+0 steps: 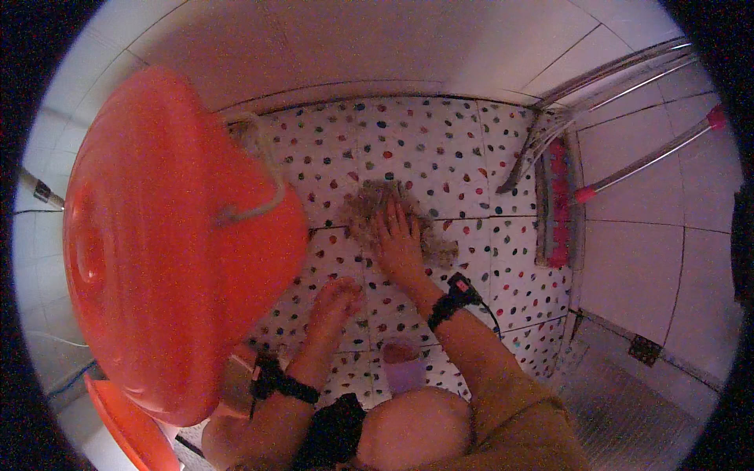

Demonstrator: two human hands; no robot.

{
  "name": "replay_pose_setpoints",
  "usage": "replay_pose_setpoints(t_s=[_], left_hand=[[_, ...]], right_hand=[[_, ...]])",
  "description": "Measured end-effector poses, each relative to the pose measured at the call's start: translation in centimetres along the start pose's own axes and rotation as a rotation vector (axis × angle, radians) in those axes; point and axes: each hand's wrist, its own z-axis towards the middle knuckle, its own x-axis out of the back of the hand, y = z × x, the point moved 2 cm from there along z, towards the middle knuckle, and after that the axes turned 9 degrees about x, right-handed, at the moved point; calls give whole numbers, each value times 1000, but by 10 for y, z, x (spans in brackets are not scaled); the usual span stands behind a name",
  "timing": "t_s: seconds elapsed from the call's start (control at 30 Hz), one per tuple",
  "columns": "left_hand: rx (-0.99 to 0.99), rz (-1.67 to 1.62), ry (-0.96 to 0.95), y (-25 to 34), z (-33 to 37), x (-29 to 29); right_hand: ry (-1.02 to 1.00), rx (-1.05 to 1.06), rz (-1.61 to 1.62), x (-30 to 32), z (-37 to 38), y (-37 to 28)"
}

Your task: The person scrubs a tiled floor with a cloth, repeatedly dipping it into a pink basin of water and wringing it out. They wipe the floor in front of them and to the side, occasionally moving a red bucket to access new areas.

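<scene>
A rumpled grey-brown cloth [440, 247] lies spread on the white floor tiles [440, 165], which are dotted with coloured specks. My right hand [399, 243] is pressed flat on this cloth with its fingers stretched out. Nearer to me and to the left, my left hand [342, 297] is curled closed just above the floor, apart from the cloth. Nothing shows in its fingers. Close to my knee stands a small purple cup-like container [404, 373] with something brownish at its top. Dark bands with small black devices are strapped round both wrists.
A large orange-red plastic tub [173, 251] fills the left side, with a pale hose [271, 196] beside it. Metal tubes [644, 161] with pink ends lean at the right wall, near a pink-and-grey strip [558, 208]. A ribbed grey mat [628, 408] lies lower right.
</scene>
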Motion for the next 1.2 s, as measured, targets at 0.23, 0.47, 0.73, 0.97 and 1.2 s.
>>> replay_pose_setpoints(t_s=[0.23,0.47,0.73,0.97,1.2], left_hand=[[-144,-31,0,23,-53,27],[-130,-14,-11,36,-80,7],[-163,-58,-17,18,-43,15],[63,53,23,-22,3,18],[-32,13,35,-9,5,25]], right_hand=[[-77,-59,-275,12,-35,31],[40,-217,-452,41,9,177],[191,-344,-505,19,31,193],[428,-139,-267,-3,62,68],[89,83,-135,-31,104,-18]])
